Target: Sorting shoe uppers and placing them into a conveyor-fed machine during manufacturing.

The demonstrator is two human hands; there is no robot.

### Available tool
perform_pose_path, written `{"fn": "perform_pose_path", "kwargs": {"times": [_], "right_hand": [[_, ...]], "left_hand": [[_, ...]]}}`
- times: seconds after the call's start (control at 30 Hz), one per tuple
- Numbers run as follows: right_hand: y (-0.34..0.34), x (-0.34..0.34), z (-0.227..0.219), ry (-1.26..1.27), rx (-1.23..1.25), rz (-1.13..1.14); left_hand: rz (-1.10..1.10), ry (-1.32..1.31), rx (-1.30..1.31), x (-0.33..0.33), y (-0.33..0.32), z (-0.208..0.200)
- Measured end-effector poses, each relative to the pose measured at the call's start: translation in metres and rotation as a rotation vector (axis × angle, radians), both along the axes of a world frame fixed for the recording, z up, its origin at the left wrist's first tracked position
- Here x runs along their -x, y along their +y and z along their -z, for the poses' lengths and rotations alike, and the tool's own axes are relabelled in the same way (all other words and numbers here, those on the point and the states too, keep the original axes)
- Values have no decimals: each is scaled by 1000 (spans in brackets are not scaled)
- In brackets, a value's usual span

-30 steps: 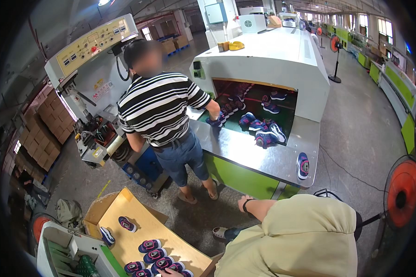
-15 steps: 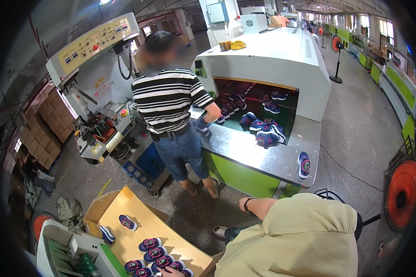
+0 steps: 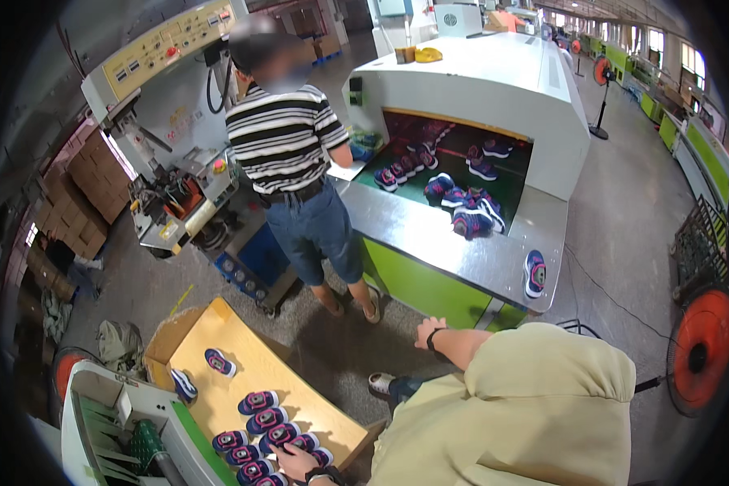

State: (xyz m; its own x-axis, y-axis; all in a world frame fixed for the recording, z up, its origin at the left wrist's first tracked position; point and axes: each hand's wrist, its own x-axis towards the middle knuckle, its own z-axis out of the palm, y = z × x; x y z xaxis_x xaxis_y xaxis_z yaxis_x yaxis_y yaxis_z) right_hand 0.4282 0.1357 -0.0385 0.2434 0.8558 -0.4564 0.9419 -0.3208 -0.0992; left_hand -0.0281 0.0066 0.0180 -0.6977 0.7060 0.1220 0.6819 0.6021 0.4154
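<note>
My left hand (image 3: 296, 462) is low in the view, over a group of navy and pink sneakers (image 3: 266, 419) on a light wooden tabletop (image 3: 332, 417). Its fingers stretch out and touch one of the sneakers in the middle of the group. A dark band circles that wrist. My right hand (image 3: 429, 331), with a black wristband, hangs in the air over the floor between the tabletop and the oven-like conveyor machine; its fingers are loosely apart and hold nothing. Farther back on the tabletop, one sneaker (image 3: 220, 362) stands by itself, and another sneaker (image 3: 184, 385) leans near the edge.
A person in a striped shirt (image 3: 279, 138) stands ahead at the conveyor machine (image 3: 470, 89), with sneakers on its green belt (image 3: 421, 194). One sneaker (image 3: 535, 273) sits on its metal ledge. A control-panel machine (image 3: 162, 65) is left; an orange fan (image 3: 699, 356) stands right.
My right hand has swung slightly up and come more into sight. The view has shifted a little. My left hand stays at the sneakers. The striped-shirt person's arm has moved farther behind the body.
</note>
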Motion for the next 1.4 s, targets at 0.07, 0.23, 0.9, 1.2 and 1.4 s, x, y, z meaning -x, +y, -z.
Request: {"fn": "perform_pose_path", "kwargs": {"times": [0.07,0.23,0.9,1.2,1.4], "right_hand": [[5,-6,-8,-12,53,-54],[6,-11,-12,9,22,-12],[11,-14,-6,44,15,8],[8,7,-24,189,138,-1],[43,-6,64,-64,359,-421]], "left_hand": [[-15,26,-21,-4,1,0],[-22,22,-23,-5,-2,-2],[-34,24,39,-2,-3,-1],[-8,23,-5,0,-6,3],[2,24,-1,0,-1,3]]}}
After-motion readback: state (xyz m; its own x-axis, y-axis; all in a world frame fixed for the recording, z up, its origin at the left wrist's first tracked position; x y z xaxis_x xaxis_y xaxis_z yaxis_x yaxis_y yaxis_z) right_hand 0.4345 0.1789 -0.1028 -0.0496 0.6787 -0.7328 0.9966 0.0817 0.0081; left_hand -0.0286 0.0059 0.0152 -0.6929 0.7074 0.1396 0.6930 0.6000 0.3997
